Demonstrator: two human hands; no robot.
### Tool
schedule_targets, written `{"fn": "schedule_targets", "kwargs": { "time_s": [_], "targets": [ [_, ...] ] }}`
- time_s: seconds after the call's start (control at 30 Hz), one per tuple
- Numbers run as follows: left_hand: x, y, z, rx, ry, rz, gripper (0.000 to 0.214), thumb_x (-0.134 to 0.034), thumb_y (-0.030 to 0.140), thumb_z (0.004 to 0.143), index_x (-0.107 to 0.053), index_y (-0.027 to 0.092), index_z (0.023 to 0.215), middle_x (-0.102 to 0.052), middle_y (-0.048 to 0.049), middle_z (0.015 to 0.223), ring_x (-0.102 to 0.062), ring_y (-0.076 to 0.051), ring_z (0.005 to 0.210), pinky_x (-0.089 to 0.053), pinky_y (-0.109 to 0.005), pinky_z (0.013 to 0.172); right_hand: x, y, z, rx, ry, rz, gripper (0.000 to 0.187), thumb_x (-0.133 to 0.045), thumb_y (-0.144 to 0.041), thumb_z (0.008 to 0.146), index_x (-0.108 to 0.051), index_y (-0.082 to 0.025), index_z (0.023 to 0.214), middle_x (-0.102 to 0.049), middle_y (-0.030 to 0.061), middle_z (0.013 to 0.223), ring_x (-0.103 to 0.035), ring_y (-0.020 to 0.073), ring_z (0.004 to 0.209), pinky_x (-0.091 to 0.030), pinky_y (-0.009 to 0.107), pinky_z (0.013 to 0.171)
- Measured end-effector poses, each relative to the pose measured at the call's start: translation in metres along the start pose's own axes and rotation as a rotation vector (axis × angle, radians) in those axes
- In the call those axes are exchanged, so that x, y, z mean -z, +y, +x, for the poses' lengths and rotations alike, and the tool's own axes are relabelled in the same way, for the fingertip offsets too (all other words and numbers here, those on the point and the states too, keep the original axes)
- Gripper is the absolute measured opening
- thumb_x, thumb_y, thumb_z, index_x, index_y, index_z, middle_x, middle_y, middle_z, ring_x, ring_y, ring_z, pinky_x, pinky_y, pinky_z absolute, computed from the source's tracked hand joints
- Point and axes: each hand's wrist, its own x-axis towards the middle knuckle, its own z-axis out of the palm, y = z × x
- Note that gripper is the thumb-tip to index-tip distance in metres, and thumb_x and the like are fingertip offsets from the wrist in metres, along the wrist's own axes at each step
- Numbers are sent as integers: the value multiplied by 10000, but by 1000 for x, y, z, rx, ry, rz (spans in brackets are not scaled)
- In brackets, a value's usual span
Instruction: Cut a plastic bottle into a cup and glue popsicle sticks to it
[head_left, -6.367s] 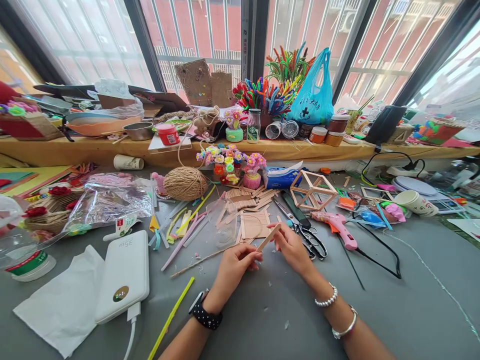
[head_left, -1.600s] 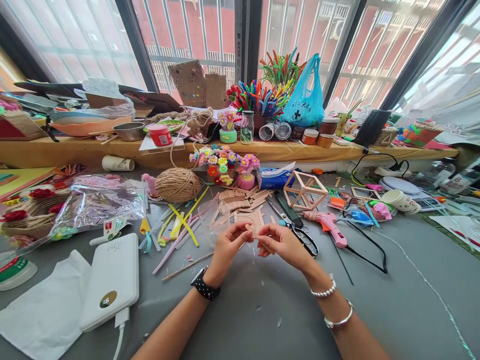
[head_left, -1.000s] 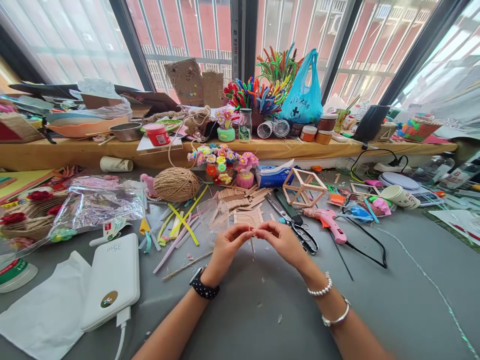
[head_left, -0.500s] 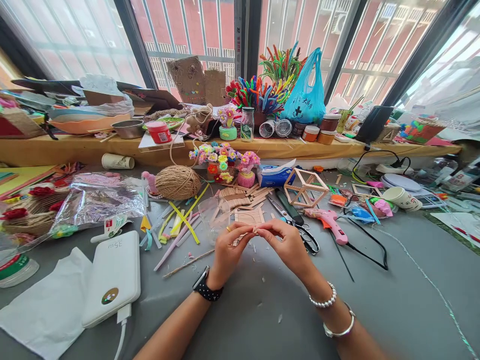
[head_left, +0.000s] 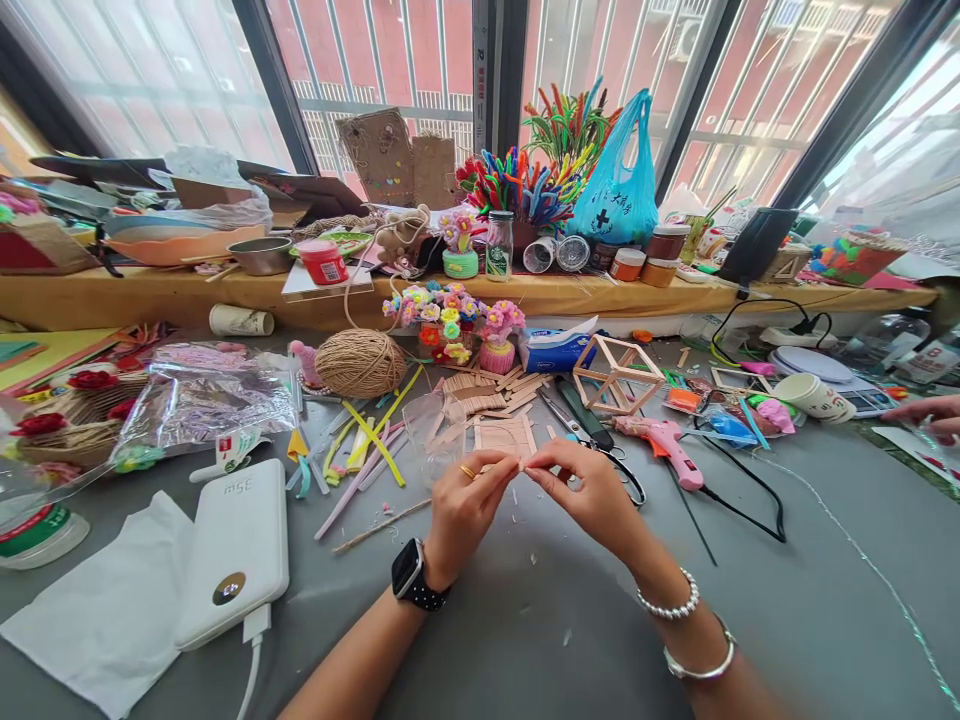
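My left hand point(head_left: 466, 505) and my right hand point(head_left: 589, 490) meet fingertip to fingertip above the grey table. Both are closed in a pinch on a tiny pale piece point(head_left: 522, 466), too small and covered to name. Just beyond them lies a flat panel of wooden craft sticks point(head_left: 504, 436), with loose craft sticks point(head_left: 525, 388) behind it. Black-handled scissors point(head_left: 628, 475) rest beside my right hand, partly hidden by it. A clear plastic cup point(head_left: 435, 430) lies near my left hand.
A pink glue gun point(head_left: 667, 450) and an open wooden-stick frame point(head_left: 619, 375) lie to the right. A twine ball point(head_left: 361, 362) and white power bank point(head_left: 238, 550) are on the left. Another person's hand point(head_left: 930, 412) shows at the right edge. Small scraps dot the grey table point(head_left: 480, 650).
Another person's hand has come in at the right edge. My left wrist has turned slightly, so the watch face shows more. My fingertips stay together, and the view has shifted a little.
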Motion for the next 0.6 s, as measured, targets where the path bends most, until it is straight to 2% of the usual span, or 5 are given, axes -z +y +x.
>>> {"fn": "schedule_targets", "kwargs": {
  "time_s": [0.13, 0.23, 0.37, 0.43, 0.6],
  "targets": [
    [0, 0, 2, 60, 37, -95, 234, -538, 244, 782, -588, 243, 1010, -617, -49, 953, -568, -169, 895, -440, -287, 796, -6, 1, -2, 110, 89, -161, 148, -454, -207, 833, -602, -212, 839, -603, 41, 779, -550, 143, 681, -441, 254, 589],
    [-1, 2, 4, 247, 80, -304, 193, -546, 309, 769, -564, 199, 926, -589, -49, 902, -574, -154, 819, -470, -263, 706, -10, 6, -4, 261, 165, -357, 177, -433, -165, 838, -591, -199, 908, -618, 64, 842, -564, 165, 807, -453, 278, 720],
    [-2, 0, 6, 573, -135, -799, 383, -382, 505, 803, -512, 152, 736, -524, 10, 581, -514, -89, 462, -401, -202, 418, -13, 8, -6, 424, 139, -534, 216, -426, -106, 830, -584, -165, 966, -638, 81, 885, -568, 173, 841, -454, 283, 760],
    [-3, -3, 8, 678, -245, -991, 463, -342, 575, 781, -499, 145, 712, -498, 26, 518, -474, -74, 382, -335, -185, 347, -14, 8, -6, 489, 119, -578, 218, -426, -91, 828, -586, -150, 964, -645, 80, 874, -572, 171, 829, -460, 284, 760],
    [-4, -5, 11, 764, -291, -1068, 373, -463, 518, 749, -463, 153, 668, -497, 49, 476, -448, -54, 350, -301, -161, 331, -16, 8, -6, 611, 96, -619, 203, -443, -82, 825, -589, -97, 965, -652, 86, 865, -574, 169, 815, -479, 286, 737]
  ]
}}
